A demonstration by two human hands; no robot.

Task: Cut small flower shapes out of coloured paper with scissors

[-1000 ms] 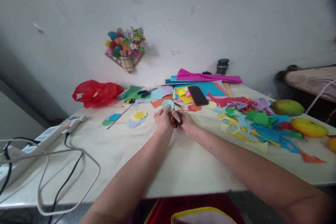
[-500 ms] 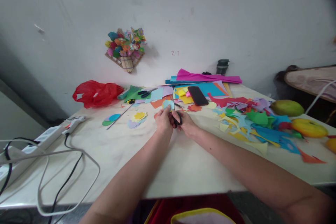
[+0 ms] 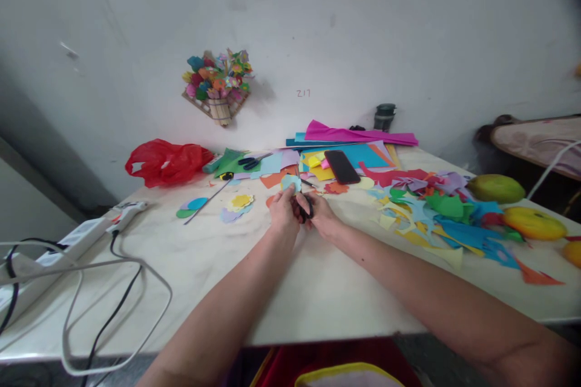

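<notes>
My left hand (image 3: pixel 282 210) pinches a small light-blue paper circle (image 3: pixel 290 182) and holds it just above the table. Close beside it, my right hand (image 3: pixel 320 213) is closed around the black handles of a pair of scissors (image 3: pixel 306 205), whose blades point at the paper. Both hands meet near the middle of the white table (image 3: pixel 290 278). Cut paper flowers (image 3: pixel 238 202) lie a little to the left of my hands.
A heap of coloured paper scraps (image 3: pixel 436 211) covers the right side, with mangoes (image 3: pixel 497 187) beyond it. A black phone (image 3: pixel 341 165) rests on stacked paper sheets. A second pair of scissors (image 3: pixel 249 161), a red plastic bag (image 3: pixel 166 160), a power strip (image 3: pixel 77 239) and cables (image 3: pixel 113 290) are at the left.
Both hands stay together over the same spot; the paper circle has turned slightly in my left fingers. Nothing else has moved.
</notes>
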